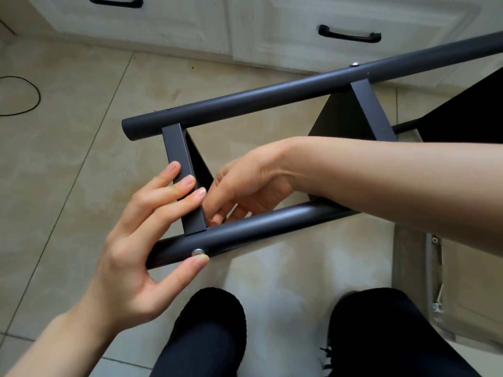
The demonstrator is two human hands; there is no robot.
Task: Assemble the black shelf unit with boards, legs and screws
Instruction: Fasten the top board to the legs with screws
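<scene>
Head view: screw [198, 251] touching left thumb, fingers [187, 183] on crossbar [181, 170]

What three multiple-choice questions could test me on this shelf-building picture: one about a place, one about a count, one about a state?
1. Where is the left thumb?
A. On the floor
B. At the screw head on the near leg
C. On a drawer handle

2. How many black drawer handles show on the white cabinet?
A. Two
B. Four
C. None

3. What are the left hand's fingers doing?
A. Curled into an empty fist
B. Hanging idle
C. Resting on the crossbar

Answers: 1 B, the thumb tip touches the silver screw. 2 A, one at top left, one at top right. 3 C, the fingers lie across the bar.
</scene>
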